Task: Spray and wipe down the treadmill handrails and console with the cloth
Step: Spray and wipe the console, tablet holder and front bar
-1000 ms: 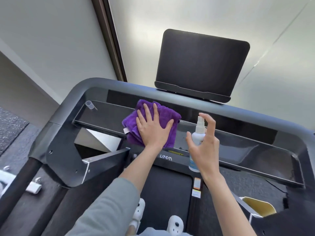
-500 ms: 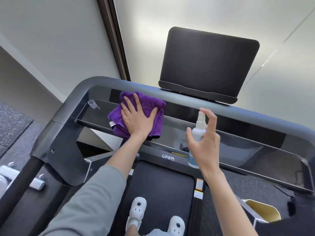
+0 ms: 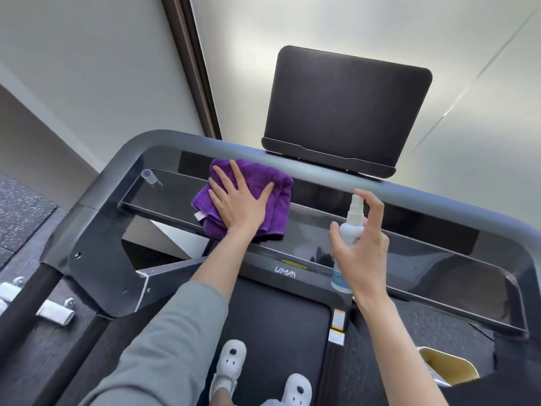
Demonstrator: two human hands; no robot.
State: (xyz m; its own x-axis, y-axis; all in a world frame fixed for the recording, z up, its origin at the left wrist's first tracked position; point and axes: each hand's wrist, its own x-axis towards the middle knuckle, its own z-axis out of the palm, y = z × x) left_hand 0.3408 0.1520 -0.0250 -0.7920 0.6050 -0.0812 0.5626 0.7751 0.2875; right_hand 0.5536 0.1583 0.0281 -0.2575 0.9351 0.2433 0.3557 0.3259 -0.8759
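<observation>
— Why is the purple cloth (image 3: 263, 200) spread on the console (image 3: 395, 253)?
— It is pressed flat by the left hand (image 3: 238, 200), fingers straight, for wiping.
— And the spray bottle (image 3: 349, 230)?
— Gripped upright by the right hand (image 3: 363, 247), finger on the nozzle, aimed at the console.

One cloth (image 3: 263, 197), one spray bottle (image 3: 349, 230), two hands (image 3: 238, 202), two shoes (image 3: 229, 364).

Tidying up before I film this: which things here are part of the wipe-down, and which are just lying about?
In use:
purple cloth under left hand
spray bottle in right hand
console tray
front handrail

Lying about:
clear cap
tablet stand
yellow bin
</observation>
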